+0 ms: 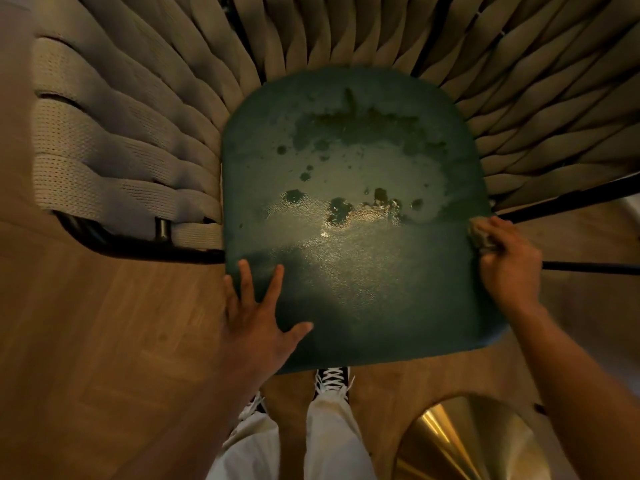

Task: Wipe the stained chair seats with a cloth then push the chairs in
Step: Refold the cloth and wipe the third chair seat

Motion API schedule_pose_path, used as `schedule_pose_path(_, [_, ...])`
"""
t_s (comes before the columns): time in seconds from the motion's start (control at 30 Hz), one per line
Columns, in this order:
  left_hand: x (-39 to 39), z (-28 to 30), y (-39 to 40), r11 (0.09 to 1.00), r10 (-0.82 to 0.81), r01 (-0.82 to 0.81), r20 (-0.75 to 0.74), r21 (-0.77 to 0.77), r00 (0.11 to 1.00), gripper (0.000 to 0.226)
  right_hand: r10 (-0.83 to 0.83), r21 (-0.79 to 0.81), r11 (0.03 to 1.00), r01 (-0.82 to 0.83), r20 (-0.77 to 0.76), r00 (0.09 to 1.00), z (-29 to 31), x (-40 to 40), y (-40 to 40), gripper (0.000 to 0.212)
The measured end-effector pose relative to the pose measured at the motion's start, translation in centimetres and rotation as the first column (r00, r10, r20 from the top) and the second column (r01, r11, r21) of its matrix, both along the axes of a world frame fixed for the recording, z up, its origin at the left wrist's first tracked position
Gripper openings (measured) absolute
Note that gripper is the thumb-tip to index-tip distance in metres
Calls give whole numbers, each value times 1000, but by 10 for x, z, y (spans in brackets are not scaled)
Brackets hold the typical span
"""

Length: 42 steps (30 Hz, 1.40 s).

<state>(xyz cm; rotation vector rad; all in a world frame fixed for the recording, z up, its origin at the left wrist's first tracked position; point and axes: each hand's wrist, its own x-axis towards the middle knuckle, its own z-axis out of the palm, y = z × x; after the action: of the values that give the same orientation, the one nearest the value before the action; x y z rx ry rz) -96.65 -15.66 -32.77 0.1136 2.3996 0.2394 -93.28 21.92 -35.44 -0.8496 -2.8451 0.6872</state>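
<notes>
A dark green chair seat (pixel 363 292) fills the middle of the view. Dark wet stains (pixel 346 202) and a pale smeared patch spread over its rear and middle. My left hand (pixel 259 317) lies flat on the seat's front left corner with its fingers spread. At the seat's right edge my right hand (pixel 509 265) grips a small bunched cloth (pixel 479 233), which touches the seat edge. Most of the cloth is hidden under the fingers.
The chair's back and sides are woven beige straps (pixel 121 150) on a black frame (pixel 138 244). Wooden floor (pixel 86 341) lies all around. My legs in pale trousers and laced shoes (pixel 330 379) stand at the seat's front. A brass cone-shaped base (pixel 460 441) stands at lower right.
</notes>
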Motion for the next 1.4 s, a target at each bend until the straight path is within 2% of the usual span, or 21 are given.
schedule_pose_path(0.1, [-1,3,1,1000,-9,8,-5,-19,1000,101,-112,-24,993,112,7,994,1,-6,19,50])
schedule_pose_path(0.23, [-2,5,0,1000,-2,2,-21,-18,1000,100,-193,-110,977,182,-102,976,2,-11,-6,41])
schedule_pose_path(0.37, [-2,4,-3,999,30,-30,-9,27,1000,98,-91,-83,994,77,-167,982,-1,-8,-47,40])
schedule_pose_path(0.5, [1,-3,-14,957,204,-190,-42,219,978,81,84,-85,992,-97,-146,986,-10,-17,-106,40])
schedule_pose_path(0.6, [7,-7,-25,889,380,-333,-104,313,919,64,209,-138,966,-221,-92,974,-4,-29,-172,49])
schedule_pose_path(0.73, [14,-6,-34,742,580,-496,-60,451,812,46,429,-194,882,-429,-45,902,2,-49,-256,55])
schedule_pose_path(0.8, [12,-5,-37,636,658,-527,-39,564,752,32,567,-176,800,-573,-90,819,5,-58,-296,47])
schedule_pose_path(0.87, [8,1,-38,489,744,-616,73,618,664,33,644,-141,739,-658,-137,753,5,-63,-324,36])
schedule_pose_path(0.93, [3,3,-40,433,782,-657,105,617,615,35,660,-107,728,-677,-156,735,2,-68,-334,27])
schedule_pose_path(1.07, [-1,6,-40,514,718,-588,61,625,693,24,705,-52,697,-715,-126,697,1,-65,-309,37])
schedule_pose_path(1.13, [-1,3,-37,629,653,-540,-4,560,757,28,702,-27,708,-706,-85,707,2,-62,-285,49])
schedule_pose_path(1.2, [-2,2,-32,771,539,-455,-76,445,839,43,642,-24,765,-643,-47,765,3,-59,-255,59])
schedule_pose_path(1.23, [-3,3,-28,813,484,-410,-89,413,871,47,596,-39,801,-597,-38,802,3,-56,-237,60])
schedule_pose_path(1.33, [-9,4,-16,850,395,-342,-56,401,917,53,469,-46,882,-469,-18,883,6,-46,-178,53])
schedule_pose_path(1.4, [-16,4,-11,843,408,-365,-28,394,912,58,391,-2,920,-392,-36,919,7,-36,-133,46])
